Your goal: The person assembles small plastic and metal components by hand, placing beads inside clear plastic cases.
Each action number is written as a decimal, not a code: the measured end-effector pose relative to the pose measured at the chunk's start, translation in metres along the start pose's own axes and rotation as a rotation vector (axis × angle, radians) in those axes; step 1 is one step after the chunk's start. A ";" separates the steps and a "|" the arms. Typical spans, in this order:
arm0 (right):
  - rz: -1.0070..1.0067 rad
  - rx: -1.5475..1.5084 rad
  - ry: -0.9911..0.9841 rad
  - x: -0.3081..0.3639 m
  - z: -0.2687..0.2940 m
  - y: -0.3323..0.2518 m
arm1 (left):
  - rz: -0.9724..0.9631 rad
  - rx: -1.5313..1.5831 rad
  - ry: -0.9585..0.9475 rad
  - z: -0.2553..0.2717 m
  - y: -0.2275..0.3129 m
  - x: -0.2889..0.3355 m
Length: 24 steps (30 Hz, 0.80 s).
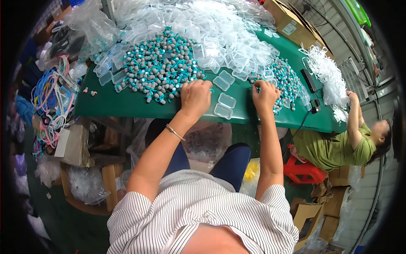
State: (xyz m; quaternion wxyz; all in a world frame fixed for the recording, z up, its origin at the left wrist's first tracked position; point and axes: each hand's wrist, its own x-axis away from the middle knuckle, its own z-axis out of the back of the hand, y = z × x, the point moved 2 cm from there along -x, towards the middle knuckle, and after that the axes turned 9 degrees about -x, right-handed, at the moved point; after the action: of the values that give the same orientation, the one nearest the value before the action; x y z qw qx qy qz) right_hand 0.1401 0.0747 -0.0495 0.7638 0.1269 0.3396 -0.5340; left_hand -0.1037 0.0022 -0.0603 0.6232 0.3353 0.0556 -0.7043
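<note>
Striped shirt (pixel 194 207); left hand (pixel 196 100), right hand (pixel 265 98), both half-curled beside grey-teal plugs (pixel 158 70).

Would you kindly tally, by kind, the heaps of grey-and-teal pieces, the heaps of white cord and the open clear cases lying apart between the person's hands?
Grey-and-teal heaps: 2
White cord heap: 1
Open clear cases: 2
Total: 5

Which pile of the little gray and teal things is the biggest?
The left pile! It spreads much wider across the green table than the right pile, which lies nearer the white strings.
</note>
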 end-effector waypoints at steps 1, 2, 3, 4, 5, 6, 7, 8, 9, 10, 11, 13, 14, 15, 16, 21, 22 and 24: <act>-0.030 -0.125 0.028 0.004 0.004 -0.002 | 0.004 0.001 -0.004 0.004 0.002 0.003; -0.089 -0.288 0.000 0.007 0.008 -0.003 | 0.013 0.151 -0.051 0.007 0.005 0.005; -0.092 -0.288 -0.006 0.013 0.012 -0.008 | 0.022 0.300 -0.098 0.009 0.008 0.008; -0.092 -0.506 -0.010 0.020 0.018 -0.020 | 0.036 0.367 -0.119 0.013 0.012 0.012; -0.091 -0.730 -0.017 0.027 0.022 -0.032 | 0.044 0.363 -0.124 0.016 0.015 0.016; -0.011 -0.738 -0.071 0.035 0.027 -0.043 | 0.057 0.393 -0.163 0.017 0.018 0.020; 0.000 -0.645 -0.106 0.044 0.035 -0.058 | 0.067 0.425 -0.198 0.019 0.021 0.022; 0.011 -0.645 -0.112 0.051 0.037 -0.065 | 0.064 0.434 -0.224 0.021 0.023 0.023; 0.024 -0.645 -0.118 0.056 0.038 -0.071 | 0.062 0.436 -0.228 0.019 0.023 0.024; 0.038 -0.605 -0.115 0.060 0.038 -0.077 | 0.006 0.373 -0.194 0.015 0.023 0.026; 0.035 -0.604 -0.114 0.063 0.035 -0.080 | -0.050 0.310 -0.158 0.013 0.024 0.027; 0.084 -0.524 -0.095 0.068 0.029 -0.084 | -0.053 0.292 -0.142 0.009 0.026 0.028; 0.089 -0.497 -0.085 0.069 0.028 -0.086 | -0.054 0.272 -0.124 0.009 0.027 0.029; 0.089 -0.498 -0.083 0.069 0.032 -0.087 | -0.055 0.271 -0.124 0.008 0.027 0.029; 0.112 -0.475 -0.112 0.067 0.037 -0.089 | -0.050 0.279 -0.155 0.006 0.028 0.030; 0.025 -0.518 -0.098 0.050 0.028 -0.068 | -0.044 0.294 -0.183 0.013 0.029 0.034; 0.020 -0.429 -0.102 0.045 0.022 -0.065 | -0.082 0.261 -0.191 0.013 0.029 0.033; 0.012 -0.338 -0.105 0.046 0.015 -0.060 | -0.122 0.229 -0.201 0.012 0.030 0.034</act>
State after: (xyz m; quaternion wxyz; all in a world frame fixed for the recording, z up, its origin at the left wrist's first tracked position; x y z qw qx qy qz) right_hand 0.1005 0.0092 -0.0583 0.7941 -0.0294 0.3837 -0.4704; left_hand -0.0809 -0.0383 -0.0592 0.5394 0.3279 -0.0675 -0.7727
